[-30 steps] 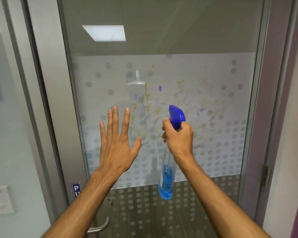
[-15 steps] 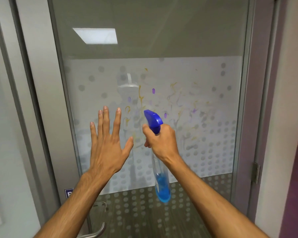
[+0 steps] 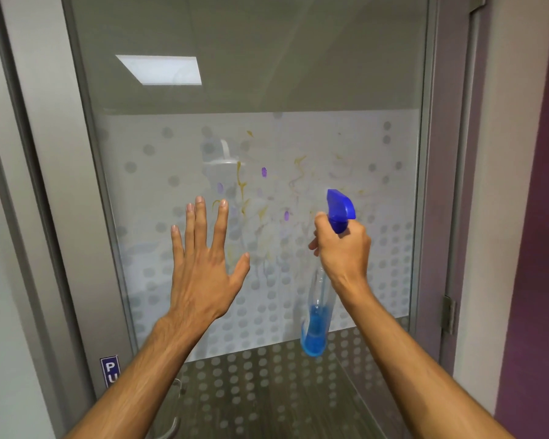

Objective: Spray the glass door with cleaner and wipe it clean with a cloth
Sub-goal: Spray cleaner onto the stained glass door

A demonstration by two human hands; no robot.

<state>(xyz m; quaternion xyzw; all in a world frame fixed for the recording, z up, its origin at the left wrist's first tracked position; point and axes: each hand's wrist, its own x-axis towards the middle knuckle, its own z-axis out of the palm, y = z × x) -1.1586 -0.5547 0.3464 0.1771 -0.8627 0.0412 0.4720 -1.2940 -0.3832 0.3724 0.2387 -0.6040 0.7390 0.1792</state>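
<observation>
Gripping the spray bottle by its neck, the right hand aims it at the smeared glass door. The left hand is raised beside it, fingers spread and holding nothing.

My glass door carries a frosted band of dots, smeared across its middle with yellow streaks and purple spots.

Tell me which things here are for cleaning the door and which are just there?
For the job:
- spray bottle, held in the right hand
- glass door with yellow and purple smudges
- left hand, open, empty

Just there:
- blue sign
- door handle
- hinge
- purple wall

No cloth is in view.
</observation>
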